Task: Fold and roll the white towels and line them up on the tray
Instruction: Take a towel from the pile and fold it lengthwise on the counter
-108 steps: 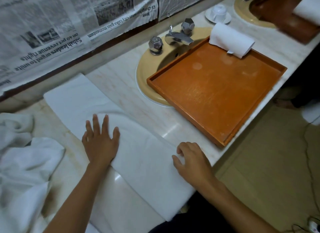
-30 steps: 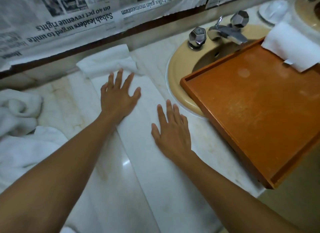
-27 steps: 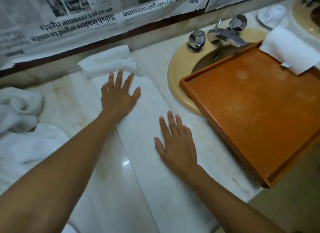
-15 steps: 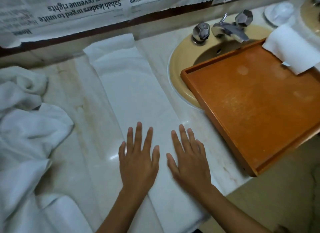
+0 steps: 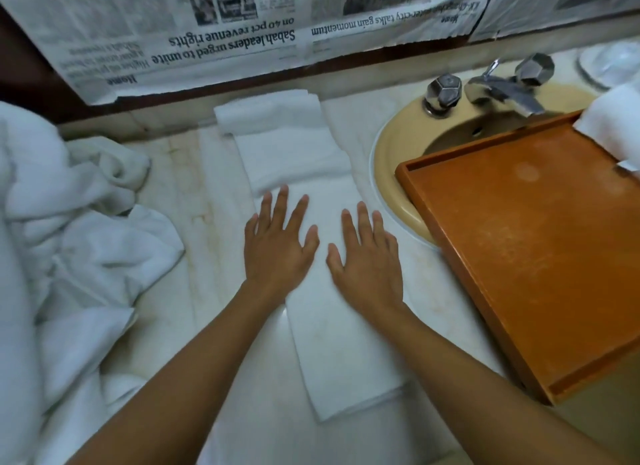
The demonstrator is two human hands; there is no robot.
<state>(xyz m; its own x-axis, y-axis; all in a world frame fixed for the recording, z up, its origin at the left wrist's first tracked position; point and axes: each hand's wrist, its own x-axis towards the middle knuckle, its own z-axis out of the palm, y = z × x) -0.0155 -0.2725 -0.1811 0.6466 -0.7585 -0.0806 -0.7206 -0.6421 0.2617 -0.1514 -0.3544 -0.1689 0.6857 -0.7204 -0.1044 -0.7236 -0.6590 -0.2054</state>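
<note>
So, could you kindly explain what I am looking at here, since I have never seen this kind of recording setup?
There is no machine here. A person wears one wide-angle camera on the head, looking forward and down, so you see their own two bare arms reaching into the picture. The left hand and the right hand lie flat, side by side, fingers straight, pressing on a long folded towel spread on the marble counter. Neither hand holds anything. To the right, an orange tray rests partly over the yellow sink, with one rolled towel at its far corner. A heap of loose towels lies on the left. Newspaper hangs upside down along the back, and the tap stands below it.
</note>
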